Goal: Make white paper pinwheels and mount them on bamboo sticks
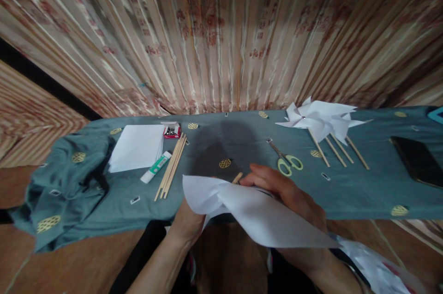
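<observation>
A white paper pinwheel [270,218] is held up near the table's front edge, its blades folded and curling. My left hand [189,220] grips it from the left, with most of the fingers hidden behind the paper. On the other side, my right hand [287,188] is closed around the back of the pinwheel with bent fingers. By its index fingertip, the end of a wooden stick [237,177] pokes up from behind the blades; the rest of the stick is out of sight.
Leftward lie white paper sheets [136,147], a red box of pins [171,131], a glue stick [156,167] and several loose wooden sticks [171,167]. Green-handled scissors [285,161], several paper pinwheels [321,116] and a phone [417,160] lie rightward. A curtain [221,54] hangs behind.
</observation>
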The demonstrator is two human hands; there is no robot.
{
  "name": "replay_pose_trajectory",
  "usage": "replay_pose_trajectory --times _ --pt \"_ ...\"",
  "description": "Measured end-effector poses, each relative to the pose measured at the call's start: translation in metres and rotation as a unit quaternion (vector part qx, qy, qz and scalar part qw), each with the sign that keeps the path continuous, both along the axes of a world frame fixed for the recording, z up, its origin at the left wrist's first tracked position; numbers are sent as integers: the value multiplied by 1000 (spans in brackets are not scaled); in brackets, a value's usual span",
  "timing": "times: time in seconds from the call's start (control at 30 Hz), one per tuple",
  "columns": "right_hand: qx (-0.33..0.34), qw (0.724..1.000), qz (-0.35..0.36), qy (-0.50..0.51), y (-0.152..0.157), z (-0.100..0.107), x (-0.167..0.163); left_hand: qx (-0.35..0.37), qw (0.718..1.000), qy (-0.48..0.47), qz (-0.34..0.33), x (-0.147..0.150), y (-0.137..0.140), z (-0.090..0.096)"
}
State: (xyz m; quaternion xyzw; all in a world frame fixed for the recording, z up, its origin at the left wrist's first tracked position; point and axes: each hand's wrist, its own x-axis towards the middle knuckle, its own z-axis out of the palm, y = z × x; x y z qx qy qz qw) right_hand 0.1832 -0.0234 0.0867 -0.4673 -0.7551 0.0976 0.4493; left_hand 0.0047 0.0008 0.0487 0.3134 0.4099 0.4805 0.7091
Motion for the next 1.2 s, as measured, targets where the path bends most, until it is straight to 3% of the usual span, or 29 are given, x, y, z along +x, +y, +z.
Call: replay_pose_trajectory --times 0.17,0.3,0.43,0.63,0.93,1.2 --pt "-59 995 0 86 3 -2 -2 7 1000 6 22 2 1 1" --pt "-141 970 8 197 12 -3 -7 20 999 25 -3 2 0 -15" --pt "-248 921 -22 300 22 -7 -12 36 999 28 -4 2 0 -28" --pt "-388 818 -19 424 33 -32 -13 0 998 51 22 8 -2 -25" --pt "-433 760 50 482 37 -61 -10 -36 996 38 67 21 -13 -45" --pt "-450 754 71 473 40 -70 -9 -120 986 8 115 28 -23 -40"
